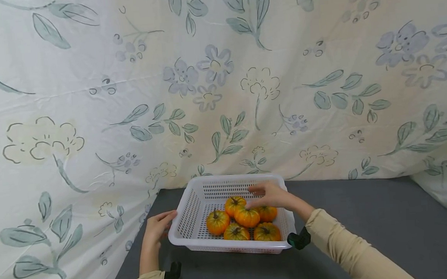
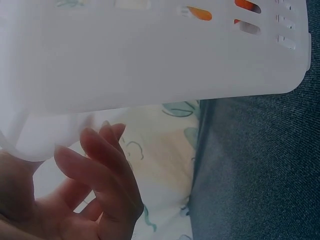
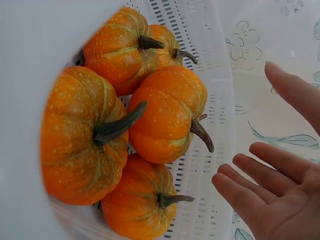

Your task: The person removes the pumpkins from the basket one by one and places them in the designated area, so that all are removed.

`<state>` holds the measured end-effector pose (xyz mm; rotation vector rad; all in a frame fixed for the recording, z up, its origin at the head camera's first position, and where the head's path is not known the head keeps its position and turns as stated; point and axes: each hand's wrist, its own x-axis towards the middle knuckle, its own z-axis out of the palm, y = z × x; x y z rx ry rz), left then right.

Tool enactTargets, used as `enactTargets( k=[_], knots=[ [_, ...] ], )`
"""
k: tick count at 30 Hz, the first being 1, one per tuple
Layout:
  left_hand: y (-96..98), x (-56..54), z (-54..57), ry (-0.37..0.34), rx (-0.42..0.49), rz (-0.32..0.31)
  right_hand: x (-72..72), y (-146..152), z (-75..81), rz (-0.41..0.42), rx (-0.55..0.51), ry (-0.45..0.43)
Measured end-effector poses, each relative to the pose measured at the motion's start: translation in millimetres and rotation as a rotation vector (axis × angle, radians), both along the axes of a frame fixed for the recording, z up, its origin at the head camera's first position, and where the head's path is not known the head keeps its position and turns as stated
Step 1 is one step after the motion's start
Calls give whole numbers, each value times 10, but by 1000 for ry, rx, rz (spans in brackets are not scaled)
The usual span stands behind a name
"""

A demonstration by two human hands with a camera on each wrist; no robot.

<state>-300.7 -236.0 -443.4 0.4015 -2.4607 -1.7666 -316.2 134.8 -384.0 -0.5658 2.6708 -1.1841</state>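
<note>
A white plastic basket [image 1: 231, 245] with slotted walls stands on the dark table. Several small orange pumpkins [image 1: 218, 222] with dark stems lie inside it, mostly toward its middle and right. At the basket's left rim, my left hand [image 1: 157, 230] holds on, thumb at the edge and fingers bent beneath it in the left wrist view. Over the pumpkins hovers my right hand [image 1: 272, 196], fingers spread with nothing in them. The right wrist view shows its palm [image 3: 287, 205] beside a pumpkin [image 3: 170, 115] whose stem points toward the fingers.
Dark grey cloth covers the table [image 1: 369, 224], which extends to the right of the basket. Behind and at the sides hangs a pale curtain [image 1: 222, 126] printed with leaves and flowers. A black strap device [image 1: 299, 238] on the right wrist overlaps the basket's front right corner.
</note>
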Motion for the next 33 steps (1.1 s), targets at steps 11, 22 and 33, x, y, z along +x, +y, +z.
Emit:
enactTargets(
  k=[11,22,33],
  knots=[
    [-3,-35,-7,-3,-19,-4,-31,-79,-17,15,8,-69],
    [-2,-24,-14,-2,-3,-2,-59,-141,-73,-16,60,-93],
    [-8,-19,-13,-2,-12,-3,-86,-160,-124,8,65,-135]
  ],
)
